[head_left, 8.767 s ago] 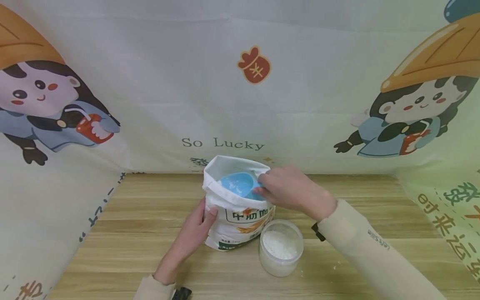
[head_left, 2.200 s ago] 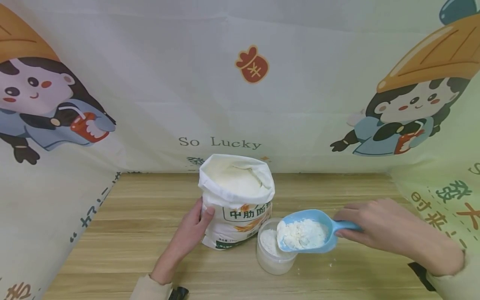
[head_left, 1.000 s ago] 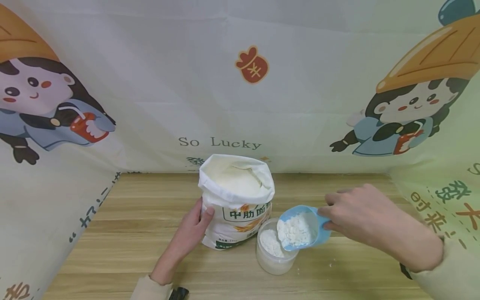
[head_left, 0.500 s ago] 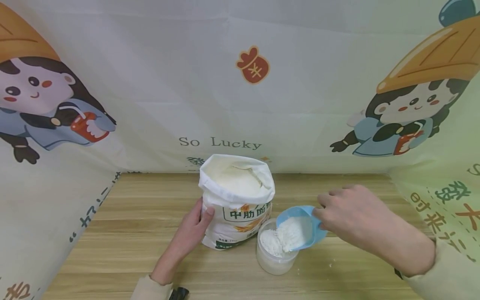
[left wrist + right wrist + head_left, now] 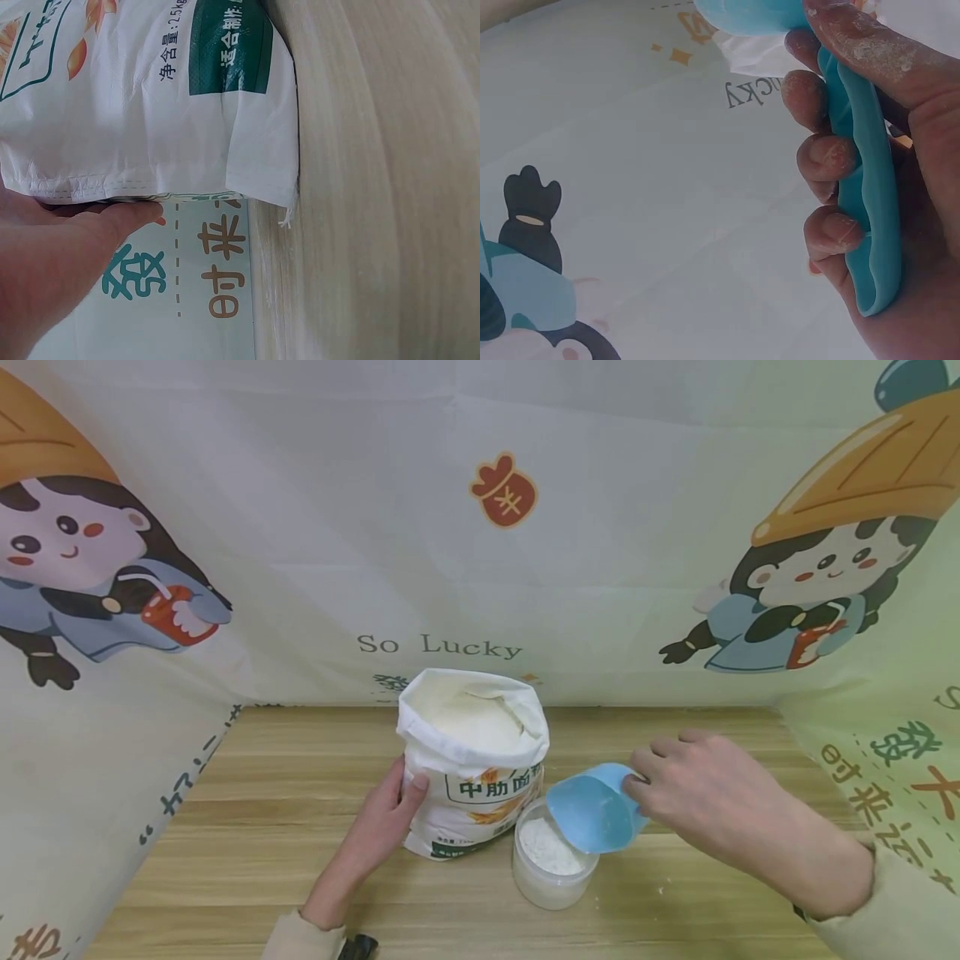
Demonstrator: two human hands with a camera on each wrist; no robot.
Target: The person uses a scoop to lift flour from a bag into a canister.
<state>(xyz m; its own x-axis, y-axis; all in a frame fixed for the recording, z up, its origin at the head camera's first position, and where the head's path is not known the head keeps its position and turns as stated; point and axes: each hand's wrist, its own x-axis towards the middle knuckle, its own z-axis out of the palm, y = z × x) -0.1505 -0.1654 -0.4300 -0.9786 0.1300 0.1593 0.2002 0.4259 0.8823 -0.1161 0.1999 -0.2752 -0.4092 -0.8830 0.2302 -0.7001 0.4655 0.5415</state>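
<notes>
My right hand (image 5: 701, 789) wraps its fingers round the ribbed handle of a light blue scoop (image 5: 596, 810); the right wrist view shows flour on the thumb and fingers. The scoop tips over the right rim of a clear round plastic jar (image 5: 551, 889), its bowl bare but for a thin white film. White flour (image 5: 553, 847) fills much of the jar. With my left hand (image 5: 382, 814) I hold the left side of a white flour bag (image 5: 480, 814), thumb toward the front, other fingers partly hidden by it. The bag stands upright, its mouth folded outward, with flour inside.
The wood-grain tabletop (image 5: 300, 793) carries a few white specks right of the jar. A printed cloth (image 5: 637, 610) with cartoon figures closes off the back and both sides. The bag stands close to the back cloth, immediately left of the jar.
Earlier the scoop dug in the bag, then came out heaped with flour and moved over the jar. Since half a second ago its flour has slid into the jar. My left hand stays put.
</notes>
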